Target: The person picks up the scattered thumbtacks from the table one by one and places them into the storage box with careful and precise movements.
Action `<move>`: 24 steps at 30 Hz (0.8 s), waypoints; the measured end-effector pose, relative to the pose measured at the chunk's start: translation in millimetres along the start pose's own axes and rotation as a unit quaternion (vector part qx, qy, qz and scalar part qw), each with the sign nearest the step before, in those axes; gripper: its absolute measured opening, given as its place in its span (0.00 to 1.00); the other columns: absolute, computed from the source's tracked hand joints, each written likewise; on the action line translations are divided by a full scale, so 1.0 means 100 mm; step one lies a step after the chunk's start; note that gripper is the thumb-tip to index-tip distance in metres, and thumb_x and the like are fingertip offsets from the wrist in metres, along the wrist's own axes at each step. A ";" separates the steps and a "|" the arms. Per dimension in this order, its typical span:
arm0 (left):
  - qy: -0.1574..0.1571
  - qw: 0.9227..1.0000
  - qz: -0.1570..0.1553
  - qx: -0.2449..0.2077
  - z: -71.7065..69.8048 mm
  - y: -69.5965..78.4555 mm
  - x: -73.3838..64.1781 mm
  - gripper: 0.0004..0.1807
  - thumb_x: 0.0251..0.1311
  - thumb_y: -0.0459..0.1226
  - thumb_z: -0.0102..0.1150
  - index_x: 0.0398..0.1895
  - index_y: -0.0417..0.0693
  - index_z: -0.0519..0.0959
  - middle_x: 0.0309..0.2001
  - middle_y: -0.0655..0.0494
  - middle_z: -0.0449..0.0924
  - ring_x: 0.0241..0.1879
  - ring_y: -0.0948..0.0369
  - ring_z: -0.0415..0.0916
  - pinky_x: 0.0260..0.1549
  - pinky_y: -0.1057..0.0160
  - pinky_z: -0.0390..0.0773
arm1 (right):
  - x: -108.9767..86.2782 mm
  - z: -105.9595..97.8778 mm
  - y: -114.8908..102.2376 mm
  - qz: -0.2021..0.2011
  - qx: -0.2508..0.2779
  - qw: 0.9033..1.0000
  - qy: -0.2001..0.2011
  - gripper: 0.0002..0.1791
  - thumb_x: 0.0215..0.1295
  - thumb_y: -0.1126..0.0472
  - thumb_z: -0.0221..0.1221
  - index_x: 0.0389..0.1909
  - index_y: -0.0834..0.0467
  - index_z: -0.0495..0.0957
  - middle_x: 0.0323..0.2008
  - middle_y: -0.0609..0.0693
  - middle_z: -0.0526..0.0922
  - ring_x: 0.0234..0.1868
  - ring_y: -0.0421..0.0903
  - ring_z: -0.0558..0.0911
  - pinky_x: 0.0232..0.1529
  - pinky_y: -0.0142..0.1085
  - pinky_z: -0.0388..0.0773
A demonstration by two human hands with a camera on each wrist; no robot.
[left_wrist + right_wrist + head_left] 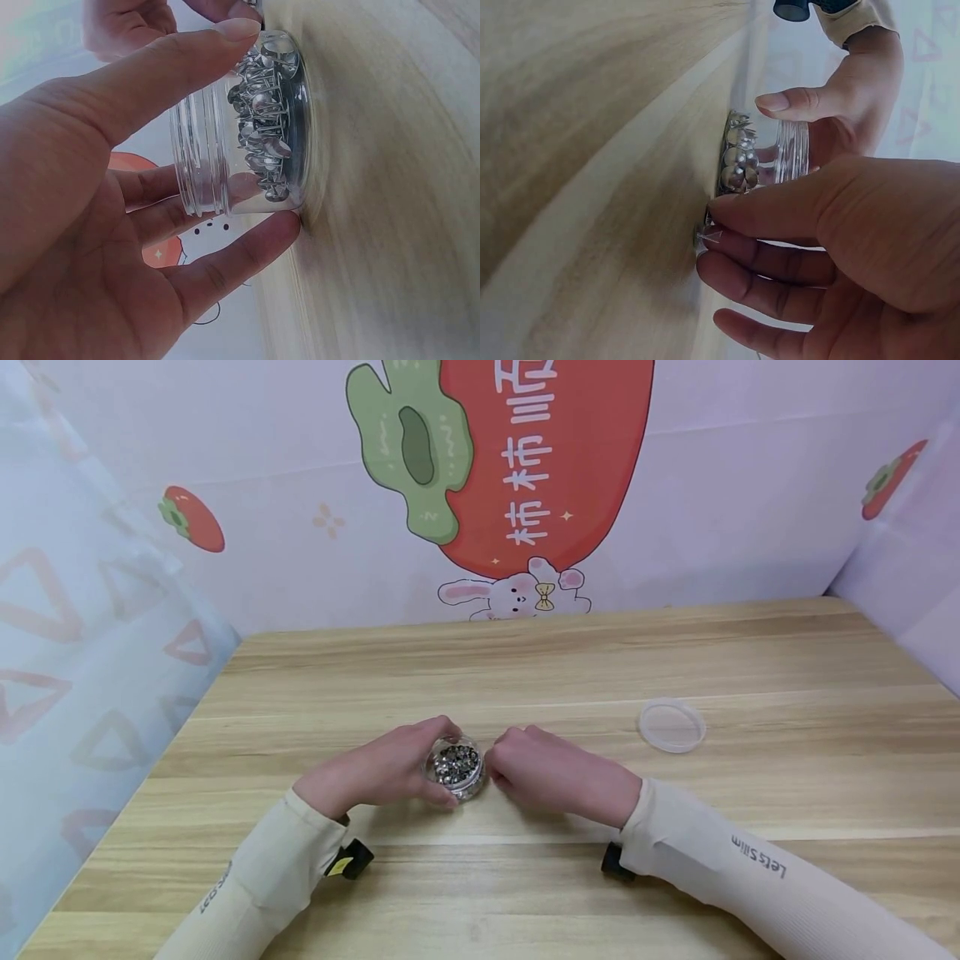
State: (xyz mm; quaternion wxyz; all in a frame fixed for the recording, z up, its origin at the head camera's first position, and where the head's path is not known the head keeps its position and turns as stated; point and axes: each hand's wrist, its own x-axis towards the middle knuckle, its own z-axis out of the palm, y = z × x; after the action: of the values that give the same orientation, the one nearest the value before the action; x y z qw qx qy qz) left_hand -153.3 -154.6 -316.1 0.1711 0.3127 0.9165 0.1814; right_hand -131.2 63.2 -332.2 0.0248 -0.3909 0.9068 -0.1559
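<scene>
My left hand [386, 768] grips a clear round jar [199, 154] with a threaded neck, thumb on one side and fingers on the other. The jar stands upright on the table, uncovered, with a heap of silver thumbtacks [262, 112] in its bottom. Just right of the jar, my right hand [543, 768] is low over the tabletop. In the right wrist view its thumb and fingertips pinch a single thumbtack [703, 238] close to the wood, partly hidden by the fingers.
A clear round lid [672, 727] lies on the wooden table [525, 893] to the right, beyond my right forearm. Behind the table hangs a printed cloth [720, 510], with another pale cloth along the left side.
</scene>
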 end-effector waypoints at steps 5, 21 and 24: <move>-0.004 1.000 -0.006 -0.002 -0.01 0.02 0.01 0.40 0.44 0.49 0.76 0.59 0.46 0.68 0.60 0.46 0.75 0.59 0.50 0.73 0.61 0.48 0.72 | 0.00 -0.04 0.00 0.009 0.013 1.000 -0.013 0.13 0.59 0.73 0.56 0.19 0.55 0.77 0.17 0.42 0.72 0.19 0.37 0.64 0.19 0.26 0.64; -0.007 1.000 -0.010 -0.013 0.00 0.02 0.00 0.35 0.45 0.47 0.76 0.55 0.51 0.68 0.55 0.53 0.77 0.54 0.57 0.74 0.57 0.54 0.73 | 0.12 -0.32 -0.20 -0.040 0.020 0.995 0.084 0.03 0.63 0.67 0.62 0.35 0.58 0.84 0.29 0.47 0.81 0.30 0.39 0.76 0.35 0.25 0.77; -0.006 1.000 -0.008 -0.010 0.00 0.03 0.00 0.36 0.45 0.47 0.76 0.56 0.50 0.67 0.55 0.53 0.77 0.52 0.57 0.74 0.55 0.54 0.73 | 0.12 -0.32 -0.21 -0.035 0.016 0.995 0.087 0.07 0.61 0.63 0.65 0.40 0.58 0.83 0.34 0.48 0.82 0.34 0.40 0.77 0.40 0.29 0.78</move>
State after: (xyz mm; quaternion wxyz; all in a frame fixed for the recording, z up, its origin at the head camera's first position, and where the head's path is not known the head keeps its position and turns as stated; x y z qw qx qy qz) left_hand -152.1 -152.3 -315.2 0.1815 0.3045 0.9161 0.1874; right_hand -130.1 49.5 -295.1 -0.0535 -0.4073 0.8884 -0.2049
